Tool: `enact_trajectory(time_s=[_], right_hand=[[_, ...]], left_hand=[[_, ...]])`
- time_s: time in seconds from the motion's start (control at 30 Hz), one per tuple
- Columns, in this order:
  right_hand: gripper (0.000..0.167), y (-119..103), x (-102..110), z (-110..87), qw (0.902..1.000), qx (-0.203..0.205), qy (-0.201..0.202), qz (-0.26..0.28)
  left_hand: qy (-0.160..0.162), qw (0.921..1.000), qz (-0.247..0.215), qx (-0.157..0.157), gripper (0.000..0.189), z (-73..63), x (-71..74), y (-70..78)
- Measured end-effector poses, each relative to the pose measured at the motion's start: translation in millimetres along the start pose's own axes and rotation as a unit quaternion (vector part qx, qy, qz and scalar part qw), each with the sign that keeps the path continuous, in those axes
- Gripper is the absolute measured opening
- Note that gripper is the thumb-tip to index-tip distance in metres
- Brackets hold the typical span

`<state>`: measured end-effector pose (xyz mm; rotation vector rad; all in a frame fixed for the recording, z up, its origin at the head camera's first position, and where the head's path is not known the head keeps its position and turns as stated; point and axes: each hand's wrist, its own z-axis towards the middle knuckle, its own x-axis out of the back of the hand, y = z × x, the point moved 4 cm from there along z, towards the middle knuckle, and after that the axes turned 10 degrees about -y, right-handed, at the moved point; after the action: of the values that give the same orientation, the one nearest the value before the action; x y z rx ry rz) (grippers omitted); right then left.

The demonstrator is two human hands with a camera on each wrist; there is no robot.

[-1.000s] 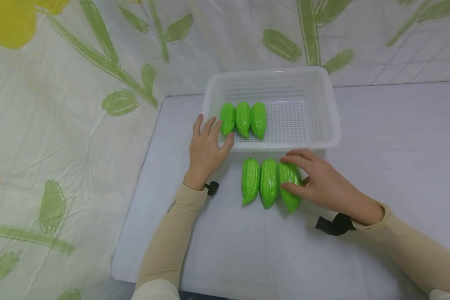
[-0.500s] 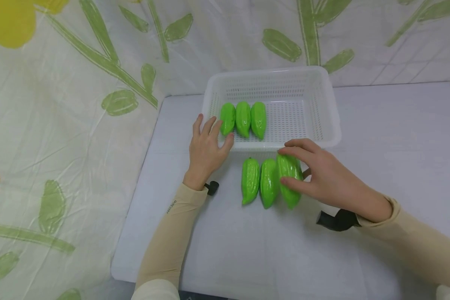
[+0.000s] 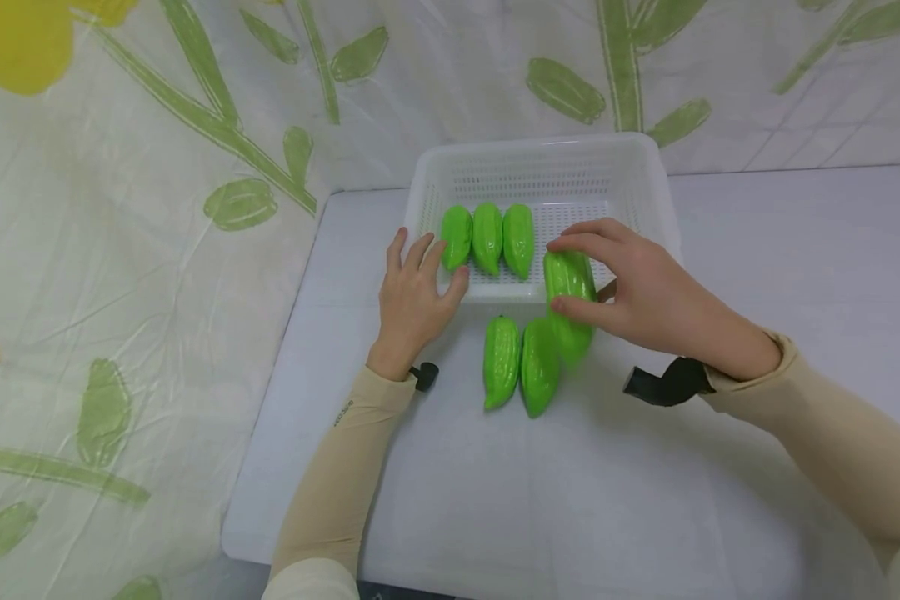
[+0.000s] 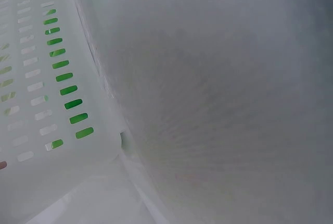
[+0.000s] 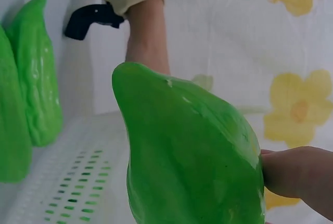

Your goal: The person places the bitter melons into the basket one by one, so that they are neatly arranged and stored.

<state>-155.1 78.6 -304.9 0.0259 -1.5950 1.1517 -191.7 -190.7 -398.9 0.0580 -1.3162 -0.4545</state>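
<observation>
My right hand point(image 3: 637, 287) pinches a glossy green bitter melon point(image 3: 570, 308) between thumb and fingers, lifted above the table at the front rim of the white basket point(image 3: 495, 292). Its pointed end fills the right wrist view, with my thumb point(image 5: 299, 174) against its side. Two more bitter melons lie side by side on the table, the left one point(image 3: 501, 362) apart from the basket, the other point(image 3: 539, 371) beside it. Inside the basket, three bitter melons point(image 3: 487, 239) stand in a row at the left. My left hand point(image 3: 415, 296) rests at the basket's front left corner, fingers spread.
The basket has slotted walls, seen close in the left wrist view, where green shows through the slots point(image 4: 67, 90). A flower-patterned sheet point(image 3: 450, 75) hangs behind and to the left of the pale table point(image 3: 450, 500). The table's left edge runs near my left arm.
My right hand has picked the rightmost bitter melon up from the row on the table and carried it forward to the basket's front rim. The left hand stays where it was.
</observation>
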Motion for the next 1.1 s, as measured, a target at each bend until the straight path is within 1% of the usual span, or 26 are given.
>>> enact_trajectory(time_s=[0.1, 0.27, 0.43, 0.6, 0.83, 1.1], right_hand=[[0.057, -1, 7, 8.9, 0.9999, -0.012, -0.006, 0.006], [0.055, 0, 15, 17.9, 0.9995, -0.024, -0.015, 0.012], [0.054, 2, 17, 29.2, 0.9992, -0.032, -0.025, -0.001], [0.055, 11, 19, 45.6, 0.9988, -0.034, -0.026, -0.024], [0.057, 26, 22, 64.2, 0.9965, -0.059, -0.056, -0.02], [0.061, 41, 29, 82.7, 0.993, -0.086, -0.08, -0.012]], left_hand=[[0.001, 1.0, -0.001, 0.0, 0.059, -0.1, 0.3, -0.6], [0.001, 1.0, -0.005, -0.001, 0.058, 0.1, 1.4, 1.3], [0.001, 1.0, -0.001, -0.003, 0.058, 0.6, 1.2, 1.4], [0.004, 1.0, 0.0, -0.005, 0.058, -0.1, 0.5, 0.7], [-0.007, 1.0, -0.001, 0.001, 0.059, -0.8, -0.8, -0.3], [0.0, 1.0, -0.001, 0.001, 0.059, -0.7, 0.4, -0.8]])
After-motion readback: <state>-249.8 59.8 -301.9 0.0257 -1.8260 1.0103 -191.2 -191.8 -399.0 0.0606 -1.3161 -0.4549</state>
